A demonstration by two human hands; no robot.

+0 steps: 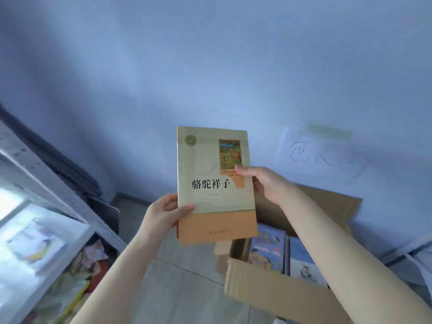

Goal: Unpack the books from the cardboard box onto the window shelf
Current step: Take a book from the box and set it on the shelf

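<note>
Two hands hold one book (214,185) upright in the air, cover facing the camera, before a pale blue wall (210,66). The left hand (163,212) grips its lower left edge, thumb across the cover; the right hand (265,183) clasps its right edge. Below and to the right, the open cardboard box (280,291) on the floor (187,288) holds more books (266,249).

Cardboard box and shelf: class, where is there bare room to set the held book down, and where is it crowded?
Free: the white shelf surface around the one book lying there, and the floor between shelf and cardboard box. Crowded: inside the box, packed with books; below the shelf, a clutter of coloured items.
</note>
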